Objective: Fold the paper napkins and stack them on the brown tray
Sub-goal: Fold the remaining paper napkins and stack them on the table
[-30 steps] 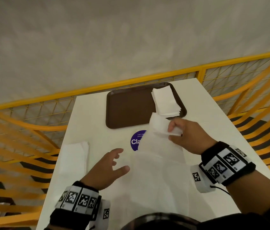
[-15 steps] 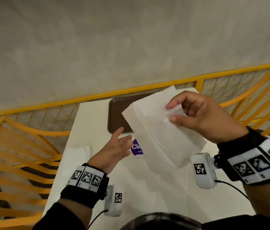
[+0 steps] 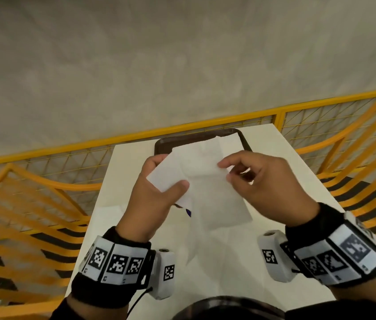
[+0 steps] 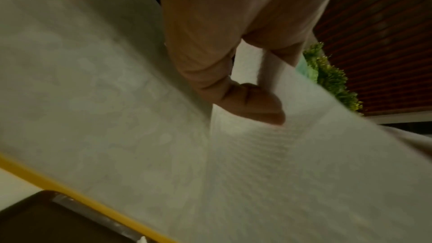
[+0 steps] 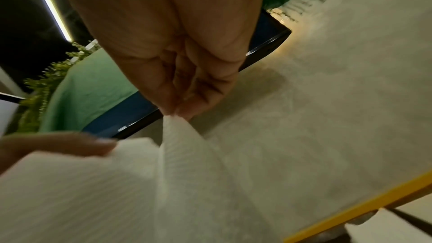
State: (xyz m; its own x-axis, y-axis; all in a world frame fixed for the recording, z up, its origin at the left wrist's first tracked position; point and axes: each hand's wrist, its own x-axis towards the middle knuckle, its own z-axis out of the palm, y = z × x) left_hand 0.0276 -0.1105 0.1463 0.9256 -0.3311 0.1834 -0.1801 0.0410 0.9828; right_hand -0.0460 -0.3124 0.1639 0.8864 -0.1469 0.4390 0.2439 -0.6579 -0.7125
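A canteen or fast-food dining area, by the look of it; a white table [image 3: 297,172] carries a brown tray [image 3: 159,146], yellow slatted seats [image 3: 32,215] flank it, a yellow mesh railing [image 3: 321,121] runs behind. Beyond, a plain grey wall [image 3: 182,65]; greenery [image 4: 332,78] shows in the wrist views.

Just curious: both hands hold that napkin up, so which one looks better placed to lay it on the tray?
Probably the right hand: its fingers pinch the napkin corner, nearest the brown tray rim showing.
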